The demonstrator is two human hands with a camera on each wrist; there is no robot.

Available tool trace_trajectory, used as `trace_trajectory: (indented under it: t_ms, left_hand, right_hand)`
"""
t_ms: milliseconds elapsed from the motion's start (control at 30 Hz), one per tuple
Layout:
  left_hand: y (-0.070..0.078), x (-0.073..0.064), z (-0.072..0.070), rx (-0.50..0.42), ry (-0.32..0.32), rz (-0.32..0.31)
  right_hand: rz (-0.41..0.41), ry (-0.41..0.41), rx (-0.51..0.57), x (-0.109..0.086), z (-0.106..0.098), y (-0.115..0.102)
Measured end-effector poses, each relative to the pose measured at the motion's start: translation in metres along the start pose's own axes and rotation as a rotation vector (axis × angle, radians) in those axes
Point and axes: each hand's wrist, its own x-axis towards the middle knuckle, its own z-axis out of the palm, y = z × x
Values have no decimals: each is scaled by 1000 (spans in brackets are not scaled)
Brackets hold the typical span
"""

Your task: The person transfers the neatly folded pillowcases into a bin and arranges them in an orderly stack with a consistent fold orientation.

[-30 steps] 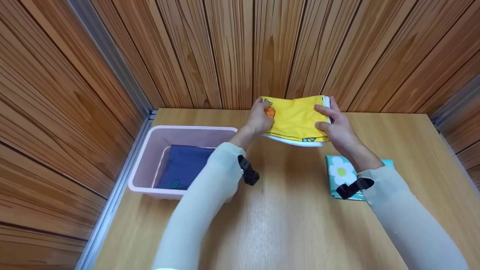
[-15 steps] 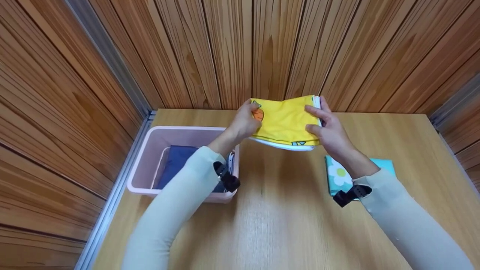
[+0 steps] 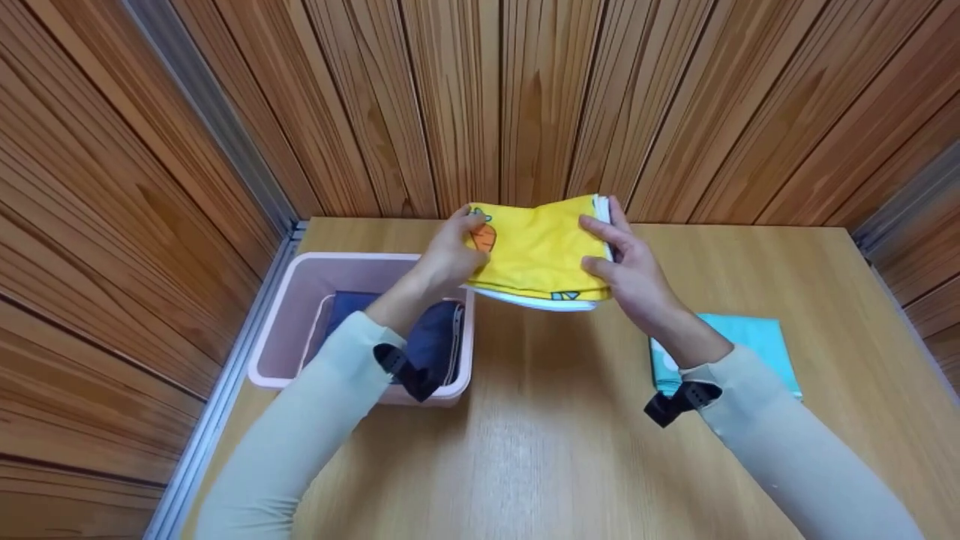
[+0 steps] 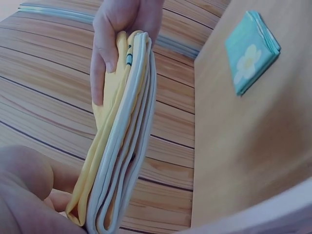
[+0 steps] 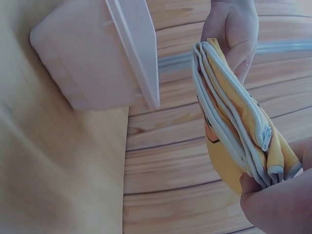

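Note:
In the head view, both hands hold a folded yellow fabric cover (image 3: 540,251) with carrot prints above the table's back part. My left hand (image 3: 448,251) grips its left end, thumb on the near face. The right hand (image 3: 630,274) pinches the other end, with thumb and a finger in front and the rest behind. Several layers with white edging show along its underside in the left wrist view. A small zip pull (image 5: 266,139) hangs at that edge in the right wrist view. The cover's left end overlaps the bin's right rim in the head view.
A pale pink bin (image 3: 291,300) holding folded navy cloth (image 3: 433,337) stands at left, partly hidden by the left arm. Folded teal cloth (image 3: 750,341) with a white flower (image 4: 247,63) lies at right. Wood-panelled walls (image 3: 536,97) enclose the table (image 3: 525,420).
Both hands have carried the yellow fabric cover leftward and slightly down, towards the bin. The left forearm now crosses over the bin. The teal cloth has stayed in place.

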Motion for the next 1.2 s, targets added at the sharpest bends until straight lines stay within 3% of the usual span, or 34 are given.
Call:
trace_trajectory:
  t_ms: [233,567,1200]
  left_hand:
    - [-13,-18,-24,21,15,9]
    - [-34,-36,-52,-23,42,10]
    - [-62,-66,-104,-68,84,-96]
  right_hand:
    - [3,-36,61,-1,21,1]
    - [-11,-68,135,-2,56,7]
    - [-9,-127,147,2,112,11]
